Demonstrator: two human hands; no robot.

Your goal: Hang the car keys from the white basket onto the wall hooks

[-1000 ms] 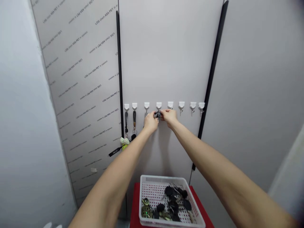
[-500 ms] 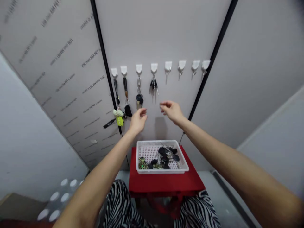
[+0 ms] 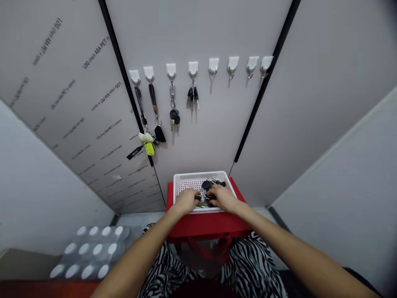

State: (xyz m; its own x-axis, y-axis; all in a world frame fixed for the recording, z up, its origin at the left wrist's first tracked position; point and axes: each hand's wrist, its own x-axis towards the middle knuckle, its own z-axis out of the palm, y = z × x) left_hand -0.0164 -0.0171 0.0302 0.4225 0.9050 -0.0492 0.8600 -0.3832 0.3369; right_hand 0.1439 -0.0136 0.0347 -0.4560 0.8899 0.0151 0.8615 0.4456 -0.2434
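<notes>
My left hand [image 3: 186, 201] and my right hand [image 3: 223, 198] are both down in a white plastic basket [image 3: 198, 178], closing from either side on a bunch of black-headed keys [image 3: 204, 198]. More black keys [image 3: 214, 184] lie at the far side of the basket, partly hidden by my right hand. Above, a row of white adhesive hooks [image 3: 213, 65] runs along the grey wall. A small key bunch [image 3: 192, 97] hangs from the fourth hook, and a key with a black fob [image 3: 174, 116] hangs from the third.
The basket stands on a red stool [image 3: 206, 223], with my zebra-print trousers [image 3: 251, 269] below it. Lanyard keys with a yellow-green tag [image 3: 149, 148] hang at the left. White-capped bottles [image 3: 93, 252] stand on the lower left floor.
Both hands have dropped from below the hooks into the basket and closed on keys. My view has tilted further down. The bunch on the fourth hook stays hanging.
</notes>
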